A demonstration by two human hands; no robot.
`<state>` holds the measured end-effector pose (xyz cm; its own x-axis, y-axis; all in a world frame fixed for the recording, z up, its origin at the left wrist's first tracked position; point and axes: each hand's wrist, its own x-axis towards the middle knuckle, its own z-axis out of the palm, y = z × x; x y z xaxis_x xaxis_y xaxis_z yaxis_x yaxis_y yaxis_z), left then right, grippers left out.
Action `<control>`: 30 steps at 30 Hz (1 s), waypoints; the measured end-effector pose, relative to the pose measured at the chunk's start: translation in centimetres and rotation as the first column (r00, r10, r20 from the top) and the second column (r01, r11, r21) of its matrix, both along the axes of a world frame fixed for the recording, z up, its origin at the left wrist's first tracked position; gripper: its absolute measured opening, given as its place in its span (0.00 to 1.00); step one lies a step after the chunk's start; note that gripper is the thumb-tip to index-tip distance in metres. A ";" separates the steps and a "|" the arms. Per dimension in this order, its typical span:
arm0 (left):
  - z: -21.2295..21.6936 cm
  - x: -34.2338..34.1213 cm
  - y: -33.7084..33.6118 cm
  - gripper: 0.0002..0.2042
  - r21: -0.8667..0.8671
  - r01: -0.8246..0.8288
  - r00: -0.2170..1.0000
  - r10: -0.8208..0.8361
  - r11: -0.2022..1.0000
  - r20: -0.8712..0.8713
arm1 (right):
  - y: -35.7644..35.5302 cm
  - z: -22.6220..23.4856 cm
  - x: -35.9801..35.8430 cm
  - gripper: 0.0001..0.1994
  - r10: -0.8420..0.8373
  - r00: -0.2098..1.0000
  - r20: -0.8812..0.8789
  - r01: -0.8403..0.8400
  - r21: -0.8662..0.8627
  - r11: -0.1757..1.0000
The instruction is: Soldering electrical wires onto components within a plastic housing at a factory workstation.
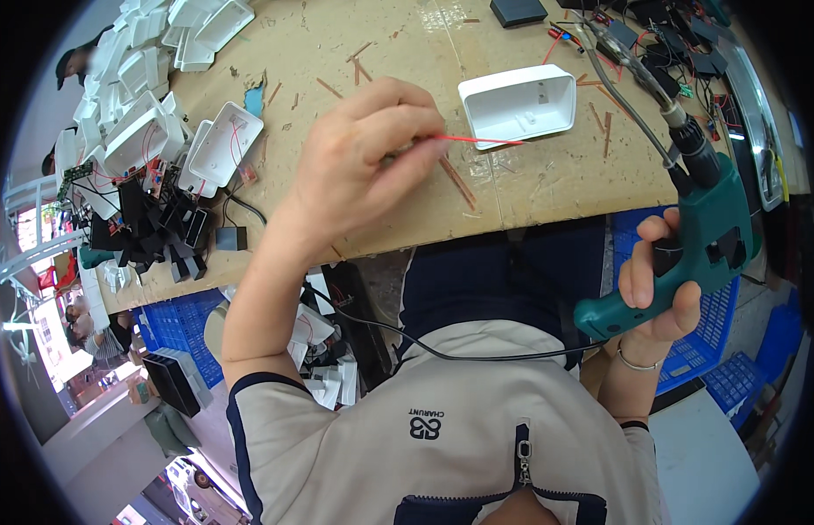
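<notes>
One red wire point(477, 140) pinched in left hand point(363, 162), lying level, pointing right

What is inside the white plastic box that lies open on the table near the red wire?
The white plastic box shows only bare white walls with small moulded lugs. The red wire held by the left hand ends at its rim. The table beneath it is hidden.

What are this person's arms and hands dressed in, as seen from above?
Both hands, the left hand and the right hand, are bare, with no gloves. The forearms are uncovered too. The short beige sleeves of the top end in dark navy cuffs. A thin silver bangle circles the right wrist. No watch or ring can be made out.
</notes>
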<state>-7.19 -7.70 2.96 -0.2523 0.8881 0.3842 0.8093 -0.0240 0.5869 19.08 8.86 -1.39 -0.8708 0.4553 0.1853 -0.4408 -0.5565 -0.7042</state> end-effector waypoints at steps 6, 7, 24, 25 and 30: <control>-0.7 3.8 1.3 0.05 0.048 0.023 0.994 -0.027 0.999 0.102 | -1.9 -0.1 -2.1 0.35 -0.043 0.997 0.071 0.046 -0.039 0.998; -0.8 4.1 1.8 0.04 0.058 0.038 0.997 -0.042 0.998 0.062 | -1.9 -0.2 -2.4 0.34 -0.020 0.998 0.055 0.023 -0.051 0.998; -1.7 7.5 3.7 0.05 -0.009 -0.056 0.920 0.055 0.998 0.388 | -1.1 -0.1 -4.3 0.32 -0.037 0.990 0.133 0.048 -0.080 0.996; -1.9 7.6 3.7 0.04 0.025 -0.086 0.942 0.074 0.996 0.328 | -0.9 -0.3 -4.4 0.32 -0.033 0.991 0.131 0.044 -0.079 0.996; -2.5 7.8 4.0 0.05 0.201 -0.281 0.958 0.261 0.938 0.123 | -0.3 -0.4 -5.1 0.29 -0.027 0.995 0.096 0.035 -0.089 0.995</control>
